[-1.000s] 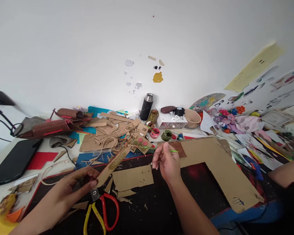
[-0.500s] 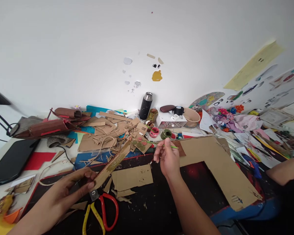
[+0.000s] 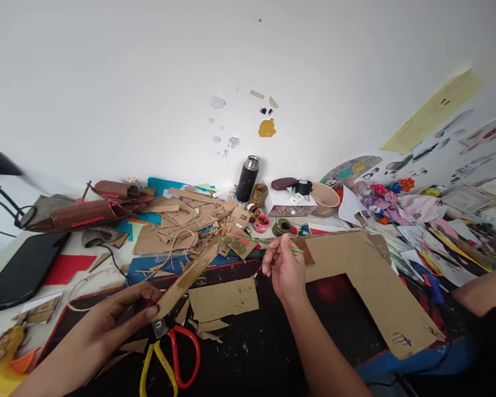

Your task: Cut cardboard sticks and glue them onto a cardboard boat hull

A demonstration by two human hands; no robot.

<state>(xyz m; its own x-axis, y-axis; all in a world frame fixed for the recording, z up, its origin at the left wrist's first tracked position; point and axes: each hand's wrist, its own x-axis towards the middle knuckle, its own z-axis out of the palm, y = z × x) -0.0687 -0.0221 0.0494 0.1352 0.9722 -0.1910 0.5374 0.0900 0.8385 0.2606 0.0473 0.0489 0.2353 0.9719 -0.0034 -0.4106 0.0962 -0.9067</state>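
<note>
Your left hand [image 3: 119, 314]: closed on the near end of a cardboard strip [image 3: 190, 273], which slants up and away over the bench [image 3: 273, 342]. Your right hand [image 3: 287, 270]: fingers pinched on a thin green brush [image 3: 273, 244], lying level, tip toward the strip's far end. Scissors [image 3: 176, 355]: flat on the bench just below the left hand, red and yellow handles. Cardboard L-piece [image 3: 376, 281]: flat, right of the right hand. Paint pots [image 3: 273, 225]: beyond the brush. Another person's forearm [image 3: 479, 289]: far right.
</note>
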